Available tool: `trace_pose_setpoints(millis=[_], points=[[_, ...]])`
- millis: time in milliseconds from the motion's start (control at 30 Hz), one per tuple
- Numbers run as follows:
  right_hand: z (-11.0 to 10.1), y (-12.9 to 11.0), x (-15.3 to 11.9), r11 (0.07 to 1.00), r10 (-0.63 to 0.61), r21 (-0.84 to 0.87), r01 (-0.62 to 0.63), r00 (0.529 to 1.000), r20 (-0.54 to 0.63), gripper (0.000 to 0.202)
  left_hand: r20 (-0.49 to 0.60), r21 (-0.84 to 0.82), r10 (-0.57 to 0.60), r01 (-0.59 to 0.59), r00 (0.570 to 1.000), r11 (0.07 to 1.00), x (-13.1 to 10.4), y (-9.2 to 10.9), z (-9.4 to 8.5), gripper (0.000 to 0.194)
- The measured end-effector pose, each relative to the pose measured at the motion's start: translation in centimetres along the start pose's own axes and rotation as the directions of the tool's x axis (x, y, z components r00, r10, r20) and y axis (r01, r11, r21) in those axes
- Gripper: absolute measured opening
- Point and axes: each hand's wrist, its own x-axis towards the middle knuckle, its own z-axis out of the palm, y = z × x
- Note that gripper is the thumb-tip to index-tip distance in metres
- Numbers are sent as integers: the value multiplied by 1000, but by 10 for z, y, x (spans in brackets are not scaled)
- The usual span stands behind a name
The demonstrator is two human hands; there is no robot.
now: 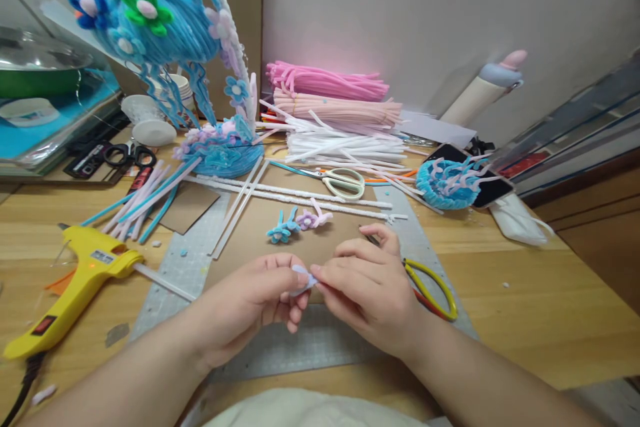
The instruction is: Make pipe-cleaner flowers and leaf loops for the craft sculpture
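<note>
Over a cardboard sheet on a wooden worktable, a person's left hand (280,293) is pinching a small lilac fuzzy piece (303,278) between closed thumb and fingers, while the right hand (367,280), its thumb and fingertips drawn together, is gripping the piece's near-side tip. The two hands are nearly meeting at the lilac piece, low in the middle of the view. Yellow-and-red-handled pliers (431,290) are lying beside the right hand, partly hidden by it. Just beyond the hands, a blue fuzzy flower (281,232) and a purple fuzzy flower (307,219) are resting side by side on the cardboard (240,240). Farther out, pale-handled scissors (344,183) are lying before bundles of white stems (345,145) and pink stems (327,80). A yellow glue gun (83,280) is lying on the left, a blue fuzzy ring-shaped piece (447,183) is sitting on the right, and a tall blue flower-covered jellyfish-like form (170,20) is rising at the far left.
</note>
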Motion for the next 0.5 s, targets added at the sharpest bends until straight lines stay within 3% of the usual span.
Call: trace_pose_setpoints(millis=[367,500], points=[[3,-6,3,998,10,-60,-2,992,124,13,-41,117,56,-51,998,992,0,0,2,19],[6,-6,1,1000,-3,-17,5,995,95,18,-42,222,93,-81,995,972,3,-2,4,16]])
